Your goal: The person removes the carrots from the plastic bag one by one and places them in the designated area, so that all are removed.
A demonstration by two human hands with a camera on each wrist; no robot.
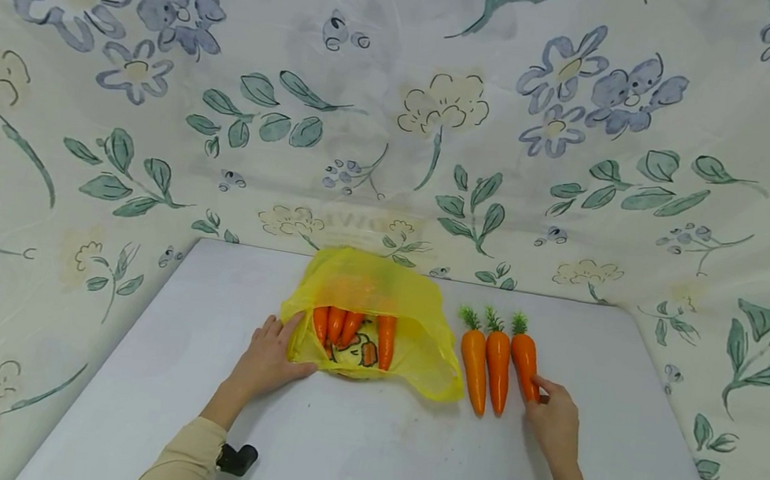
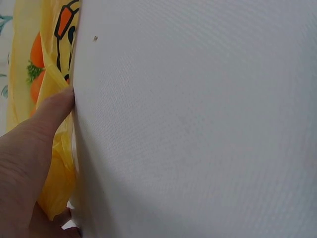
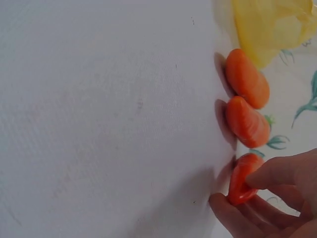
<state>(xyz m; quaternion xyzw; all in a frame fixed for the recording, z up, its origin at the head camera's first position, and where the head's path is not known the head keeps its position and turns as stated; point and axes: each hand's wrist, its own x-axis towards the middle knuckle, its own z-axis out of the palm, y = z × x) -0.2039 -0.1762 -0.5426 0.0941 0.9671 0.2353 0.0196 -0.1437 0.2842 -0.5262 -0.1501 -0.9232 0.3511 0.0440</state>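
Right of centre, the right hand (image 1: 555,422) is pinching the rightmost carrot (image 1: 524,356) near its narrow lower end, thumb against fingers. Beside it, two loose carrots (image 1: 496,367) are lying on the white table (image 1: 360,459), their tips pointing toward the bottom of the frame. At centre left, the left hand (image 1: 267,361) is resting spread against the yellow bag (image 1: 425,355), thumb along the mouth's lower edge; more carrots (image 1: 385,343) are showing inside.

The carrots are looking stiff, light and somewhat slippery (that gloss is suggesting moulded plastic), so the thick upper body is probably offering a surer hold than the tip or leafy top (image 1: 520,323). The bag is looking thin, limp and easily torn; its rim is seeming the place to grip.
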